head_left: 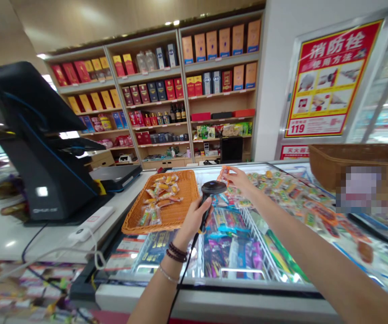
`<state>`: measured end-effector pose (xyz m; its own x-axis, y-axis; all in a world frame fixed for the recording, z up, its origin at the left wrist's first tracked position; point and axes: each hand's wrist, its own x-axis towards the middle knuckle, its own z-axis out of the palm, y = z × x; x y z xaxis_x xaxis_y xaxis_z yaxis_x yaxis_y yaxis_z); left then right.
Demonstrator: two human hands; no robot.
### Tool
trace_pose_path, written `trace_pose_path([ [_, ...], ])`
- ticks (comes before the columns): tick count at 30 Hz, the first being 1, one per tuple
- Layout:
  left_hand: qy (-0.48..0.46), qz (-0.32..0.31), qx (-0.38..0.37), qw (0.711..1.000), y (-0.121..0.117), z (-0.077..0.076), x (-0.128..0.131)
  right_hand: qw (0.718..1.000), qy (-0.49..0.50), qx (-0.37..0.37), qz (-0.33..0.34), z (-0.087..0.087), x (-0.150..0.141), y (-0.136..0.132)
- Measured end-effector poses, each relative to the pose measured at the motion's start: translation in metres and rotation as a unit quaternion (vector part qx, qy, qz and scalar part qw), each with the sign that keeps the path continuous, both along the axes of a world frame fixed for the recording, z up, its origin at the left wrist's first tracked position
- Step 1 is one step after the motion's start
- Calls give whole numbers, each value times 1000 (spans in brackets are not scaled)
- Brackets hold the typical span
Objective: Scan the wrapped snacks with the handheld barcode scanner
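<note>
My left hand (194, 220) is shut around the black grip of a handheld barcode scanner (213, 188), with its round head held up over the edge of a glass-topped chest freezer (234, 274). Dark beaded bracelets and a thin silver chain circle that wrist. My right hand (239, 177) reaches out over the freezer and pinches a small orange snack packet (224, 173) close to the scanner head. Left of the scanner, a woven wicker tray (189, 189) holds several small wrapped snack packets. Many more packets lie spread across the right side of the freezer.
A black point-of-sale terminal (35, 148) stands on the white counter (8, 234), with a white power strip (91, 223) and cables nearby. A wicker basket (359, 166) sits at upper right. Wooden shelves (153, 85) of boxed liquor stand behind.
</note>
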<state>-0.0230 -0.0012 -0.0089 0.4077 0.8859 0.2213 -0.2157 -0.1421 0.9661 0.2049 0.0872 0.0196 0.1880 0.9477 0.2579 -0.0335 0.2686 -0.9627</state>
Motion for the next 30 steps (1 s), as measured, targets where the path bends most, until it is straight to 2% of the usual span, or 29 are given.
trace_pose_path([
  [3,-2,-9,-13,1000,2,-1,0,999,34,-30,-26,-3,3,3],
  [6,-10,-12,-29,999,4,0,0,999,22,-22,-18,-9,10,10],
  [8,-19,-5,-40,999,5,1,2,999,-18,-17,-26,-14,18,17],
  [10,-31,0,-50,998,8,4,6,993,-96,-24,-63,-18,29,24],
  [12,-43,0,-59,997,14,6,14,968,-215,-43,-121,-21,42,30],
  [16,-61,15,-87,994,33,7,38,875,-433,-70,-203,-23,66,34],
  [18,-68,32,-102,992,42,7,48,841,-487,-69,-226,-24,76,35],
  [20,-79,40,-106,990,48,7,51,820,-507,-65,-257,-25,82,34],
  [23,-98,35,-100,990,50,11,37,815,-498,-44,-292,-27,85,35],
  [26,-111,55,-92,988,49,15,8,830,-475,18,-293,-27,77,45],
  [28,-114,93,-80,986,50,17,-17,841,-458,72,-279,-26,60,58],
  [30,-118,153,-57,979,51,17,-46,853,-441,123,-253,-22,32,74],
])
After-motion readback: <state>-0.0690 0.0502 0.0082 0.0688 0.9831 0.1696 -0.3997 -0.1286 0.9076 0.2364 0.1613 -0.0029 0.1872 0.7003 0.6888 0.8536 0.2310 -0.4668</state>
